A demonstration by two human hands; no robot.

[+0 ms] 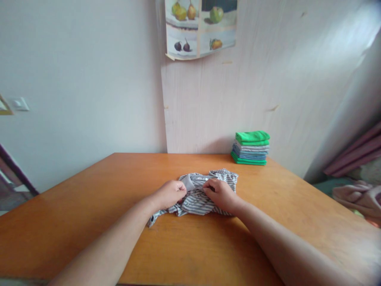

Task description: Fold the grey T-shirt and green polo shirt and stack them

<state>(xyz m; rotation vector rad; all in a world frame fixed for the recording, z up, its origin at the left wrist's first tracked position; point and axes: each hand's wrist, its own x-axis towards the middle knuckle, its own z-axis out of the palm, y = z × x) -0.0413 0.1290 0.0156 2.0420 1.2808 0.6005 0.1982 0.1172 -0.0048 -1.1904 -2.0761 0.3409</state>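
A grey-and-white striped shirt (198,204) lies crumpled on the wooden table (190,250), with a plain grey collar (188,182) and a white label near its top. My left hand (172,194) is closed on the shirt at the left side, by the collar. On the other side of the collar area, my right hand (220,193) pinches the cloth with bent fingers. One sleeve end (152,219) sticks out to the lower left, beneath my left wrist. Parts of the shirt are hidden behind both hands.
A neat stack of folded clothes (251,147), green, grey and blue, stands at the table's back right corner. Behind the table is a wall with a sheet of fruit paintings (201,29). Rumpled fabric (357,196) lies beyond the right edge.
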